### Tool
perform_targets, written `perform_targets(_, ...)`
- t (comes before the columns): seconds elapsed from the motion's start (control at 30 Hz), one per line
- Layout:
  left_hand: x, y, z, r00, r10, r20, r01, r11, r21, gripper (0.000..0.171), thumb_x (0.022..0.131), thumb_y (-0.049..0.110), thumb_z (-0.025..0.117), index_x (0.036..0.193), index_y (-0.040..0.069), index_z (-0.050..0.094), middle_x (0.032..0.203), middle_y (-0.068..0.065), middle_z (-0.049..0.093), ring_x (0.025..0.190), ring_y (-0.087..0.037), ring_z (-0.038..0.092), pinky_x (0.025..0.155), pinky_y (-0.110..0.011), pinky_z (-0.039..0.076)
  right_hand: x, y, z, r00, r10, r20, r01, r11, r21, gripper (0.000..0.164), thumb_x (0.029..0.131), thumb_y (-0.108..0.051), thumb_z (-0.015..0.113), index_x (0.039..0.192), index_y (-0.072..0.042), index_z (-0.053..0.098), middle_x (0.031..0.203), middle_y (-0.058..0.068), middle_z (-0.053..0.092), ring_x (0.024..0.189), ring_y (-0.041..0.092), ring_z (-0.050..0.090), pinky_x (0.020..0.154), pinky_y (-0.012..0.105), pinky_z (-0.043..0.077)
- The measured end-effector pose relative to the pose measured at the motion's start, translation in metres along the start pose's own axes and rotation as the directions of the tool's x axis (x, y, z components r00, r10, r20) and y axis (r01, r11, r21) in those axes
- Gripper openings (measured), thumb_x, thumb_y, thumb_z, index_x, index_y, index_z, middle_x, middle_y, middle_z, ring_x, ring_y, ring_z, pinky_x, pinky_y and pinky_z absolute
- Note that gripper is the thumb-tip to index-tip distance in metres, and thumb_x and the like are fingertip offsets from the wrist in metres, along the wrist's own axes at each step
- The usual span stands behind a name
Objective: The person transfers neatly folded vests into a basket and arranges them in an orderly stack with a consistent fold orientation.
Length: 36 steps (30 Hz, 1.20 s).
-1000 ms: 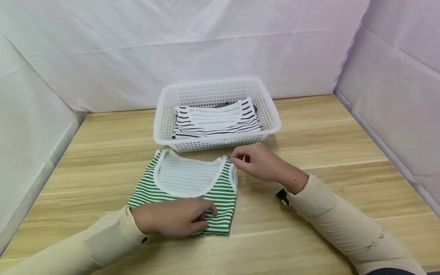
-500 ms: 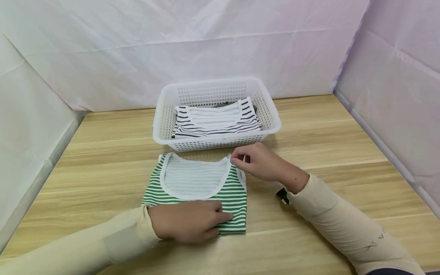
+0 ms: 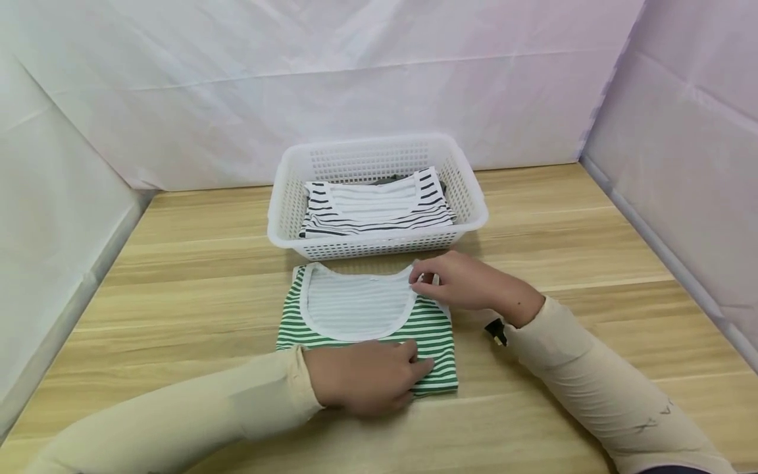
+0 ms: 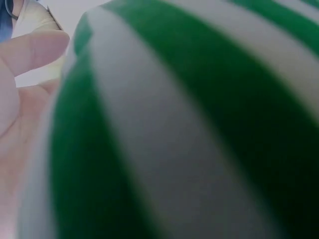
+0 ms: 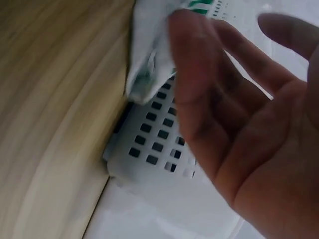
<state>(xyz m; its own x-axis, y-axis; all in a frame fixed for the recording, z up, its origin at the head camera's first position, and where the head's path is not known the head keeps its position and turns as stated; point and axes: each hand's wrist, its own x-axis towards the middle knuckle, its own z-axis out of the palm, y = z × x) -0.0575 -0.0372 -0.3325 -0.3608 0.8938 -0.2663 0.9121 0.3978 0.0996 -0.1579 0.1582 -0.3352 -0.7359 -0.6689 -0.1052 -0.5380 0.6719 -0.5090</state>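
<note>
A folded green-and-white striped tank top [image 3: 432, 359] with white trim lies on the table in front of the basket. My left hand [image 3: 370, 375] rests on its lower part, palm down, with fingers loosely spread. In the left wrist view the thumb [image 4: 42, 50] lies against the striped cloth, which hides the other fingers. My right hand [image 3: 456, 280] is at the top's right shoulder strap, fingertips by the white trim. The right wrist view shows its fingers bent beside the cloth [image 5: 154, 59], with the thumb [image 5: 289, 32] held apart.
Just behind the tank top stands a white perforated basket [image 3: 379, 247]. Inside it lies a folded black-and-white striped top [image 3: 379, 227], with something dark partly showing behind. The wooden table [image 3: 195, 276] is bordered by white sheeting at the back and sides.
My left hand and the tank top have moved together to the right. My right hand stays almost where it was, and the strap now lies further under its fingers.
</note>
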Motion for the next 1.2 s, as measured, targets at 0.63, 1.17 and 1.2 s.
perform_targets(0.63,0.052,0.013,-0.019,0.98,-0.102,0.168,0.098,0.995,0.035,0.048,0.095,0.034,0.041,0.138,0.011,0.038,0.124,-0.003,0.049,0.105,-0.01,0.054,0.081,-0.027,0.05,-0.003,0.028,-0.009,0.995,0.06,0.085,-0.053,0.995,-0.082,0.024,0.092,-0.027,0.055,0.11,-0.016,0.064,0.098,-0.002,0.066,0.081,0.007,0.058,0.076,0.029,0.048)
perform_targets(1.17,0.006,-0.019,-0.028,0.992,-0.123,0.007,0.124,0.991,-0.058,0.046,0.094,0.035,0.047,0.137,0.022,0.041,0.115,-0.001,0.058,0.105,-0.016,0.056,0.083,-0.036,0.049,-0.008,0.031,-0.013,0.995,0.065,0.075,-0.059,0.995,-0.083,0.026,0.091,-0.025,0.057,0.114,-0.015,0.061,0.092,-0.003,0.063,0.077,0.008,0.056,0.071,0.028,0.047)
perform_targets(1.2,-0.001,-0.024,-0.029,0.989,-0.147,-0.015,0.145,0.986,-0.082,0.046,0.093,0.034,0.048,0.137,0.021,0.042,0.116,-0.001,0.058,0.106,-0.017,0.056,0.085,-0.036,0.048,-0.008,0.031,-0.014,0.995,0.067,0.077,-0.06,0.995,-0.085,0.026,0.09,-0.024,0.057,0.115,-0.015,0.061,0.092,-0.002,0.063,0.079,0.008,0.057,0.072,0.028,0.047)
